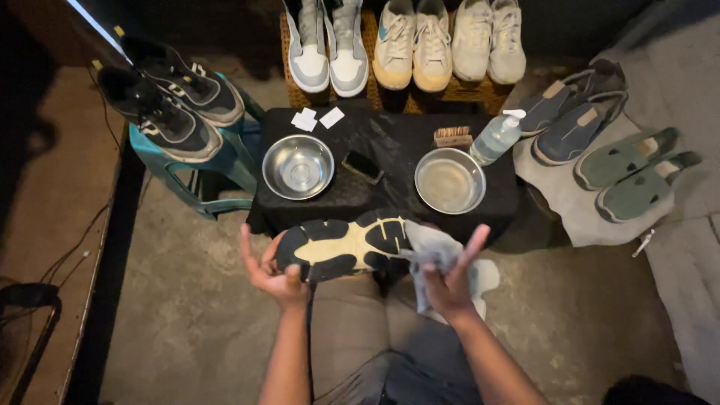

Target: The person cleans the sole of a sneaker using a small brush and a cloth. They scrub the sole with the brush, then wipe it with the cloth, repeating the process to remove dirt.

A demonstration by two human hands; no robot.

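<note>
Above dim concrete floor (pixel 187 300), left hand (pixel 271 271) gripping upturned shoe (pixel 341 247), right hand (pixel 448 279) half-open on grey cloth (pixel 435 251)

One head-worn camera, looking steeply down from above. Hands (pixel 360 274) sit close below; the low table (pixel 390 142) lies just beyond.

The top edge cuts off three pairs of sneakers (pixel 411 41). A cloth (pixel 435 251) hides the shoe's (pixel 341 247) heel. The table's (pixel 390 139) legs are hidden.

Shoe (pixel 341 247) in my left hand (pixel 271 271), cloth (pixel 435 251) in my right hand (pixel 450 281); two bowls (pixel 298 166) on table (pixel 390 135) beyond.
</note>
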